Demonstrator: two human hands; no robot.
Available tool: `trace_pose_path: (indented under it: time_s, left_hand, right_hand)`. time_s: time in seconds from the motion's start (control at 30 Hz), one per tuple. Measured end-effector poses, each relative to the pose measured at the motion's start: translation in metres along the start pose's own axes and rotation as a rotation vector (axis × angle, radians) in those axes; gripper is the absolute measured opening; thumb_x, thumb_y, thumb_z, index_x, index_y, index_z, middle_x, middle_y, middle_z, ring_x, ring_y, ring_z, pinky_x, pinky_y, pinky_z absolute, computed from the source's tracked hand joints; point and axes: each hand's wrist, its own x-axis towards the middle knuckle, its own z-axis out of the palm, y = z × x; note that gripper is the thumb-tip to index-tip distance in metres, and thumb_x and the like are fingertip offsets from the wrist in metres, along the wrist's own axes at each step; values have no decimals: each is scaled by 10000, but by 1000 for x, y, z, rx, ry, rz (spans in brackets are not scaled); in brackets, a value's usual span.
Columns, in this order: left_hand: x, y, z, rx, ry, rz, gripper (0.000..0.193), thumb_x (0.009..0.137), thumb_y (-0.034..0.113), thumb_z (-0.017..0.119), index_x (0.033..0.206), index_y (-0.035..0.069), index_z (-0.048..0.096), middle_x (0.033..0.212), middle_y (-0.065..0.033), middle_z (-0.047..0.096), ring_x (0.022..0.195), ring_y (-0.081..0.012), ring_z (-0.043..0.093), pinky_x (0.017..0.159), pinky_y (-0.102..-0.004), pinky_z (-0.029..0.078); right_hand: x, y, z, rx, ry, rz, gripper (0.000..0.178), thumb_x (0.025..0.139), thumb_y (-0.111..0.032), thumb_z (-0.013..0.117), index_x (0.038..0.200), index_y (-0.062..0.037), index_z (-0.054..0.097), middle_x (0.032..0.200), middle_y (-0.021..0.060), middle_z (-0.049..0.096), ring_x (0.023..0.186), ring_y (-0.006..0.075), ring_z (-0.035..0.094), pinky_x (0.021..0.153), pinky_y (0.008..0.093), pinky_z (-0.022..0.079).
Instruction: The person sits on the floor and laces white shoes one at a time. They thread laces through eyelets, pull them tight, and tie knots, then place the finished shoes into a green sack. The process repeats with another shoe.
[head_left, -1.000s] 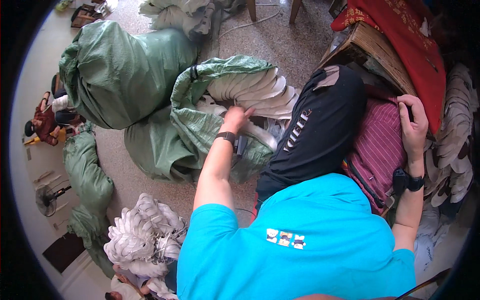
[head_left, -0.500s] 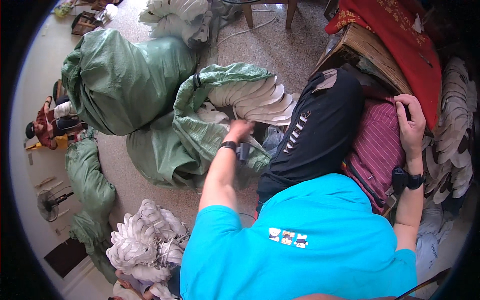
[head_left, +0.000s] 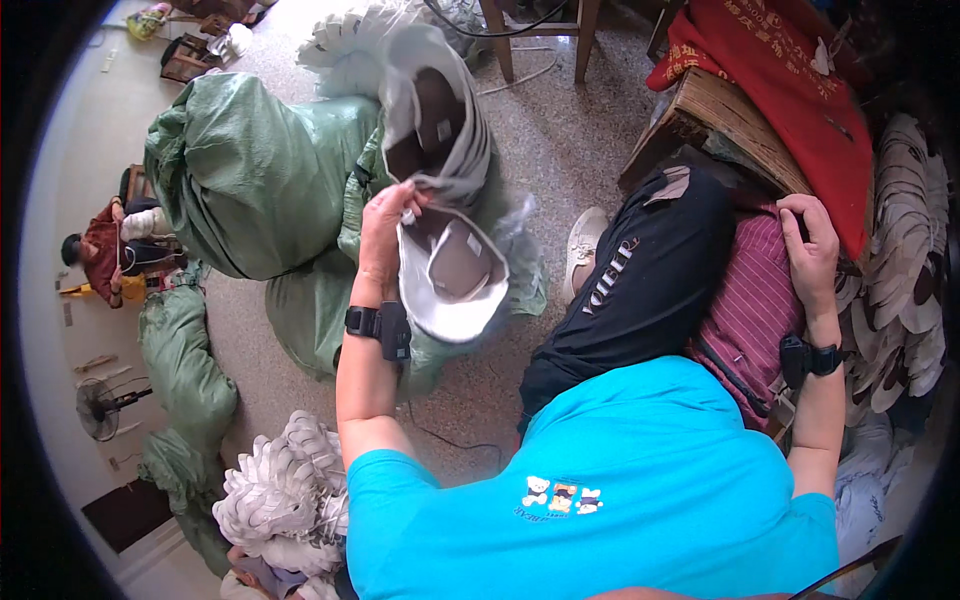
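Observation:
My left hand (head_left: 385,225) is raised and grips a stack of white cap-shaped fabric pieces with brown insides (head_left: 440,200), lifted above an open green sack (head_left: 320,310). My right hand (head_left: 812,240) rests flat on a maroon striped cushion (head_left: 745,310) at the right, beside my black-trousered knee (head_left: 640,270). Both wrists wear black bands.
A large full green sack (head_left: 245,175) lies at the left, another green sack (head_left: 180,360) below it. White stacked pieces (head_left: 280,490) sit at lower left, more stacked pieces (head_left: 900,260) at the right. A red cloth (head_left: 790,90) covers a wooden box. Another person (head_left: 110,250) sits far left.
My left hand went from reaching into the open green sack to lifting a stack of white pieces up out of it. My right hand stayed on the striped cushion.

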Motion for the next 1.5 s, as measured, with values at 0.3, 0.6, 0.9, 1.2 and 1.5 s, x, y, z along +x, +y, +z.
trace_pose_path:
  time_s: [0.3, 0.6, 0.9, 1.2, 1.5]
  left_hand:
    - [20, -8, 21, -679, 119, 309, 261, 957, 184, 569, 828, -6, 693, 889, -114, 717, 974, -245, 659, 1008, -362, 449]
    - [-60, -216, -94, -678, 370, -521, 207, 954, 233, 706, 987, 29, 700, 932, -59, 720, 808, -156, 670, 791, -313, 539]
    - [-103, -239, -107, -39, 395, -305, 317, 988, 246, 686, 1167, -14, 718, 1034, -50, 742, 894, -132, 655, 807, -284, 514]
    - [-112, -147, -116, 401, 233, -238, 259, 980, 234, 608, 822, 64, 723, 740, 2, 644, 733, -99, 570, 681, -257, 433]
    - [-161, -50, -101, -270, 295, -111, 272, 1010, 118, 557, 740, 96, 534, 697, 6, 506, 647, -96, 480, 647, -271, 425]
  right_hand:
    - [8, -8, 7, -27, -12, -38, 59, 928, -11, 648, 986, -3, 644, 971, 112, 660, 936, 257, 645, 864, 342, 502]
    - [4, 2, 9, 12, -35, -43, 56, 957, 8, 627, 1009, 5, 648, 1001, 86, 662, 959, 196, 643, 892, 305, 500]
    - [14, 3, 7, -24, -119, -79, 74, 989, -24, 620, 1048, 4, 657, 1039, 77, 665, 1007, 187, 638, 936, 294, 483]
    - [25, -5, 13, -40, -193, -106, 93, 991, -15, 614, 1074, 1, 654, 1081, 76, 655, 1046, 184, 625, 964, 293, 468]
    - [34, -21, 24, 3, -183, -145, 77, 961, -14, 632, 1032, 5, 652, 1047, 102, 668, 1016, 215, 644, 934, 314, 488]
